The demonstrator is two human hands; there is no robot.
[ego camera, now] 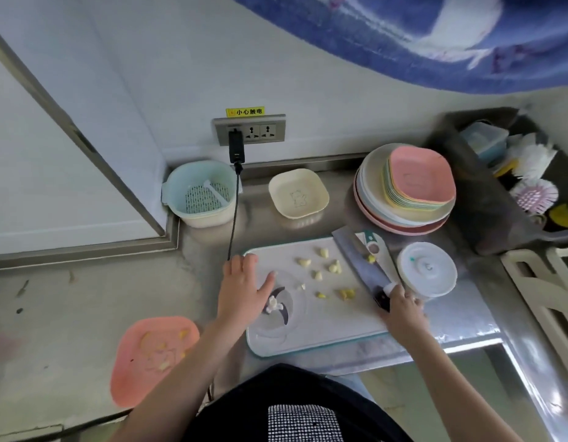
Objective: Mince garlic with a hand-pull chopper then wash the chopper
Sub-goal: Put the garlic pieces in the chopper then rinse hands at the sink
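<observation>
A white cutting board (333, 327) lies on the steel counter. On its left part stands the clear chopper bowl (284, 309) with its blade inside. My left hand (244, 291) rests over the bowl's left rim with fingers spread. Several garlic pieces (333, 267) lie scattered on the board. A cleaver (361, 260) lies across the board's right side, and my right hand (404, 309) grips its dark handle. The white chopper lid (428, 269) sits to the right of the board.
A pink plate (152, 355) with garlic scraps lies at the left. At the back stand a blue strainer basket (203, 193), a cream dish (298, 193) and a stack of plates (407, 189). A black cable (233, 218) hangs from the wall socket. A sink with brushes (531, 189) is at the right.
</observation>
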